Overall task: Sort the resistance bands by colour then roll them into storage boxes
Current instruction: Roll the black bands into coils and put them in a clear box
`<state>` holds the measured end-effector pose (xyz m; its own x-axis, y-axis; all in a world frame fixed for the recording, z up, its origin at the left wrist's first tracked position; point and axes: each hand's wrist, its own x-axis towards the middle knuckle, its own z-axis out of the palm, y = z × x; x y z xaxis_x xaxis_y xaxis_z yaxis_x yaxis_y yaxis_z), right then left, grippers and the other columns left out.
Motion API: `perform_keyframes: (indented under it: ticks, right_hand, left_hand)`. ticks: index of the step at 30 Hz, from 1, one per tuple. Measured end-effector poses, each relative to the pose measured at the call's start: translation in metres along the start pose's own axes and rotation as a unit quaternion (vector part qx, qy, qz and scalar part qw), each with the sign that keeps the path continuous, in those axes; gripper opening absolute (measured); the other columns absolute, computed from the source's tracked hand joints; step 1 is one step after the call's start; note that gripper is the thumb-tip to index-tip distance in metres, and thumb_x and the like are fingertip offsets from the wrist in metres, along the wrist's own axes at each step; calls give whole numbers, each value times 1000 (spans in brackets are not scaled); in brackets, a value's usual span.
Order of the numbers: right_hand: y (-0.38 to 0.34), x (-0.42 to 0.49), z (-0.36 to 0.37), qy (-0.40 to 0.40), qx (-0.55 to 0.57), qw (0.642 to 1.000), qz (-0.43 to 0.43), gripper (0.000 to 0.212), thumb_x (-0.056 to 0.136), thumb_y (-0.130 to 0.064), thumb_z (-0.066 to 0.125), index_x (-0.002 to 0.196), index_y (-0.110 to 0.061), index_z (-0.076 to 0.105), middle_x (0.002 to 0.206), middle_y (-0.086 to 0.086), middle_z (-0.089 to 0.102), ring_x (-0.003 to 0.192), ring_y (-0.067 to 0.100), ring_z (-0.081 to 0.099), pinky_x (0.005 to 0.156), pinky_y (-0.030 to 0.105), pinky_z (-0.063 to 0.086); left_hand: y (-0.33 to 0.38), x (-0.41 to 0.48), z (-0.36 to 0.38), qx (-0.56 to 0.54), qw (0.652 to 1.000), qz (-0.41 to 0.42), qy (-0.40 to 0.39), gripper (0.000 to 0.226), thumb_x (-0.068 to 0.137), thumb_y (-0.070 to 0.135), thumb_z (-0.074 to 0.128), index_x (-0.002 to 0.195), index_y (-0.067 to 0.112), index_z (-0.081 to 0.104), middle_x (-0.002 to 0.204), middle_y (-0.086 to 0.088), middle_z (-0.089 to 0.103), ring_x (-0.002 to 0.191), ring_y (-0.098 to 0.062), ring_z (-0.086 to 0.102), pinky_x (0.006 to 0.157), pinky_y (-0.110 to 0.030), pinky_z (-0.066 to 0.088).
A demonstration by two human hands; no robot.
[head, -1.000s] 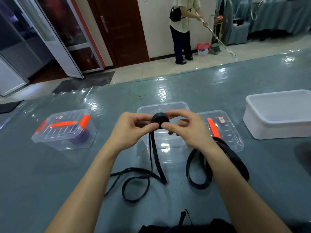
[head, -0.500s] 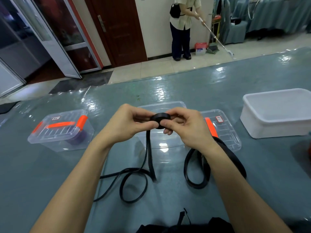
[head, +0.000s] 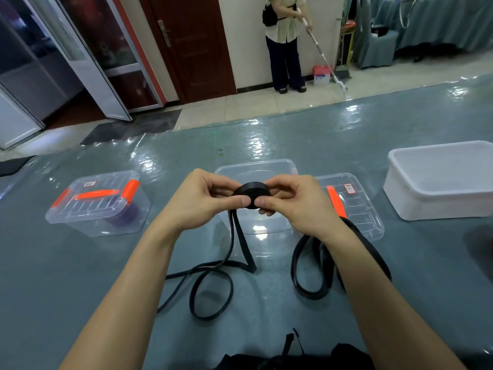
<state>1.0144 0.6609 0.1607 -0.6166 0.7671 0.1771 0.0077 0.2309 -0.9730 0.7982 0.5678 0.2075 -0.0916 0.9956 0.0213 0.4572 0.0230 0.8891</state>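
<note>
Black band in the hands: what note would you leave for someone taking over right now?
Left grip and right grip both pinch the black roll by the open clear box; its loose tail lies on the table.
Second black band lies unrolled under the right forearm.
Done: a purple roll sits in the closed box.
Left: finish this roll, box it, roll the second band, fit the lid.

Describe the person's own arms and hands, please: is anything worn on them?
Nothing worn shows. The left hand and the right hand are bare: no gloves, rings, watch or bracelet. The left forearm and the right forearm are bare too, no sleeve down to the picture's edge. The thumbnails are short, unpainted.
</note>
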Motion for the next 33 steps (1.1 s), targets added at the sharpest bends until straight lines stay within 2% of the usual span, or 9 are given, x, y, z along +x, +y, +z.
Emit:
perform_keyframes:
  ticks: [6,9,12,14,17,21,24,30,33]
  right_hand:
    - [1,-2,-1,0,18,1000,4,21,89,-8,86,107,-5,77,85,8,81,71,24,80,67,31,61]
    - [-4,-4,-6,-37,-81,995,35,27,85,-33,90,109,-27,79,76,-3,80,58,12,71,58,28,54]
    - [-2,-2,-5,-40,-139,989,27,14,91,-34,84,102,-32,76,70,-3,78,58,8,71,61,34,59]
    - [2,-1,-3,-48,-160,986,9,10,95,-29,81,104,-29,75,75,-2,77,65,8,75,71,45,65]
    - [8,-1,-2,-40,-204,977,-39,8,98,-22,78,103,-18,75,86,-6,73,67,5,75,74,46,65]
    - [8,-3,-2,28,-34,998,-54,7,98,-9,77,103,-7,74,72,9,77,61,19,75,67,30,60]
    - [3,-2,-3,63,121,989,-54,11,98,-5,75,108,-1,75,80,18,78,65,35,75,66,35,61]
    - [5,-2,21,107,279,954,-31,15,100,-3,69,111,7,71,90,20,77,67,28,74,66,32,62]
    - [9,-1,25,102,273,956,-10,21,98,-8,73,115,5,72,91,19,77,68,27,73,67,33,60]
  left_hand:
    - [3,1,1,8,1000,-18,1,17,87,17,89,104,18,87,95,-5,84,94,-17,81,93,-32,58]
    - [1,3,2,146,989,8,-1,11,88,30,89,99,32,87,80,0,81,79,-12,76,83,-42,60]
    - [1,5,5,263,964,50,-6,16,88,53,81,98,41,84,73,-2,76,74,-26,75,73,-50,60]
    - [2,5,5,285,956,64,-10,15,89,52,80,100,42,84,74,5,78,76,-17,77,70,-45,60]
    - [4,6,6,313,946,87,-18,12,93,34,84,105,37,85,82,21,80,85,7,76,69,-15,50]
    - [-1,4,8,96,993,66,28,25,86,18,88,110,24,84,98,9,84,97,-8,80,90,-18,59]
    - [-7,-2,19,-99,988,56,109,31,79,20,85,109,14,81,102,-7,84,100,-23,82,93,-27,61]
    - [-7,-3,54,-181,972,21,151,34,83,16,84,115,6,80,104,-11,83,100,-23,81,97,-31,61]
    - [-8,-2,51,-185,969,16,164,34,80,22,84,111,9,82,102,-11,84,96,-21,81,98,-36,61]
